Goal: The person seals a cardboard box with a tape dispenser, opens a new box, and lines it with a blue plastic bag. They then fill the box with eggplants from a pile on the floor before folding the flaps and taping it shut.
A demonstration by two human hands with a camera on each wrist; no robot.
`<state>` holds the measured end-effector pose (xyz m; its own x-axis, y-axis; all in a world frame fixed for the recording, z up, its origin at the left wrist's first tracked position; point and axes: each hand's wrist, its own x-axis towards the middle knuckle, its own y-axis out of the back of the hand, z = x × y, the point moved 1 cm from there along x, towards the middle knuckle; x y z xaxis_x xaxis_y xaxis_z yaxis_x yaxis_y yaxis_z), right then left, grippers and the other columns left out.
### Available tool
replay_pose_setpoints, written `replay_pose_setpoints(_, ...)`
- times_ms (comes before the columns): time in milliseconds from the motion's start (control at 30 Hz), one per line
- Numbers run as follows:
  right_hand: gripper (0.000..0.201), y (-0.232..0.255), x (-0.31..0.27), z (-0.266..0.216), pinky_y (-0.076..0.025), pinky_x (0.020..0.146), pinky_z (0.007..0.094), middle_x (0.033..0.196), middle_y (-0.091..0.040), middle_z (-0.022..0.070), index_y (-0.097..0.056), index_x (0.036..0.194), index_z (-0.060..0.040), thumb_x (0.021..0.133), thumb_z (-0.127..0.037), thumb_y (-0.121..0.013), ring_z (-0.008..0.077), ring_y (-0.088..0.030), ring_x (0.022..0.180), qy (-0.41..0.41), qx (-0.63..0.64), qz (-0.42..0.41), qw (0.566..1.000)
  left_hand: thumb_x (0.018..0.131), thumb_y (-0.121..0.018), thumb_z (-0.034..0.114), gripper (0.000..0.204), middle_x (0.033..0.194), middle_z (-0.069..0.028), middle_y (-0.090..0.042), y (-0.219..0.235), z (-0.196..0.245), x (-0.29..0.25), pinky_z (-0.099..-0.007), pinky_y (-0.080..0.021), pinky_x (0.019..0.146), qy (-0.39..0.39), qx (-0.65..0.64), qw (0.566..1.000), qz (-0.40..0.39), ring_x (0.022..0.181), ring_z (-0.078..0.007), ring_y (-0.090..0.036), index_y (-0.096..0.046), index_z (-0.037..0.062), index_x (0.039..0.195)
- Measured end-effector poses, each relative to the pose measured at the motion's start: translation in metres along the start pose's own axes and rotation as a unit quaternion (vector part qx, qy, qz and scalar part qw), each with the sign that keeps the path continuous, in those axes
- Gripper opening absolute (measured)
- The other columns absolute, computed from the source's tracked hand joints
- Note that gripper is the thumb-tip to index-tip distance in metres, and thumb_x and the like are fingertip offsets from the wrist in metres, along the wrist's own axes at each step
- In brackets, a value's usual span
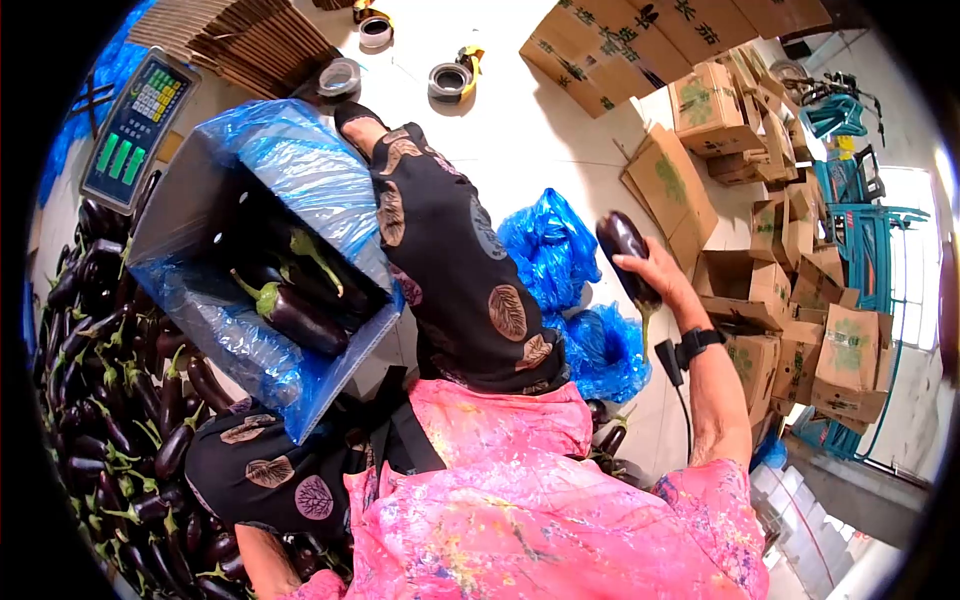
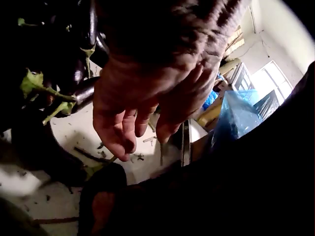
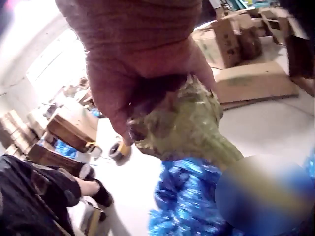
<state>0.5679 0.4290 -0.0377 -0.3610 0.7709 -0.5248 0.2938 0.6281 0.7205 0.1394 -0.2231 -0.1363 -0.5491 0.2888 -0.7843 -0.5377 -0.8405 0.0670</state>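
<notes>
Out to the right in the head view, my right hand (image 1: pixel 660 275) grips a dark purple eggplant (image 1: pixel 622 238) around its body, the stem end pointing down toward my wrist. Its green cap (image 3: pixel 182 123) fills the middle of the right wrist view. My left hand (image 2: pixel 152 93) hangs with loosely bent fingers, nothing gripped, over the floor beside loose eggplants (image 2: pixel 29 147). In the head view that hand is hidden, and only the forearm (image 1: pixel 265 565) shows. Between my legs stands a tilted carton (image 1: pixel 175 215) lined with blue plastic, with several eggplants (image 1: pixel 300 315) inside.
A large heap of eggplants (image 1: pixel 110 440) covers the floor on the left, below a digital scale (image 1: pixel 135 130). Crumpled blue plastic bags (image 1: pixel 550 245) lie right of my leg. Tape rolls (image 1: pixel 450 82) are ahead, and cardboard boxes (image 1: pixel 845 360) are piled at right.
</notes>
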Motion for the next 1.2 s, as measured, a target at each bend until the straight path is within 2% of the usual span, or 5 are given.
replay_pose_setpoints(200,0.069,-0.021,-0.056,0.077,-0.049,0.083,0.0363,0.105,-0.062,0.0102,-0.057,0.120,0.0006,0.074,-0.047,-0.076,0.0208,-0.059,0.095,-0.006,0.130,-0.025,0.991,0.095,-0.065,0.022,0.044,0.101,-0.0074,-0.064,0.020,-0.035,-0.009,-0.0336,-0.053,0.076,0.046,0.034,0.998,0.027,0.089,-0.0192,-0.064,-0.052,0.0082,0.134)
replay_pose_setpoints(400,0.103,-0.062,-0.093,0.100,-0.034,0.111,0.0411,0.140,-0.051,0.0093,-0.043,0.147,-0.0073,0.064,-0.044,-0.091,0.0235,-0.046,0.128,-0.067,-0.070,-0.504,0.858,0.095,-0.065,0.021,0.043,0.100,-0.0071,-0.064,0.050,-0.107,-0.066,-0.0332,-0.053,0.074,0.083,0.004,0.991,0.106,0.087,-0.0188,-0.064,-0.052,0.0085,0.133)
replay_pose_setpoints(733,0.078,-0.142,-0.081,0.080,-0.048,0.092,0.0372,0.115,-0.065,0.0039,-0.055,0.135,-0.0093,0.069,-0.034,-0.088,0.0190,-0.058,0.104,-0.143,-0.178,-0.415,0.881,0.094,-0.065,0.019,0.041,0.099,-0.0066,-0.064,-0.022,-0.338,-0.089,-0.0325,-0.054,0.072,0.137,-0.179,0.972,0.066,0.084,-0.0181,-0.064,-0.053,0.0091,0.132)
replay_pose_setpoints(833,0.073,-0.156,-0.051,0.050,-0.048,0.090,0.0359,0.113,-0.065,0.0033,-0.056,0.133,-0.0089,0.071,-0.033,-0.085,0.0180,-0.058,0.102,-0.134,-0.176,-0.382,0.897,0.092,-0.067,0.016,0.036,0.095,-0.0060,-0.066,-0.051,-0.220,-0.135,-0.0304,-0.054,0.067,0.059,-0.042,0.995,0.063,0.077,-0.0163,-0.065,-0.057,0.0069,0.125)
replay_pose_setpoints(1200,0.055,-0.186,0.001,-0.032,-0.047,0.083,0.0311,0.104,-0.065,0.0013,-0.060,0.127,-0.0073,0.080,-0.030,-0.077,0.0144,-0.058,0.093,-0.089,-0.191,-0.330,0.920,0.086,-0.073,0.024,0.047,0.101,-0.0117,-0.069,0.011,-0.162,-0.028,-0.0326,-0.056,0.071,-0.154,-0.045,0.910,0.383,0.082,-0.0182,-0.066,-0.058,0.0016,0.125)
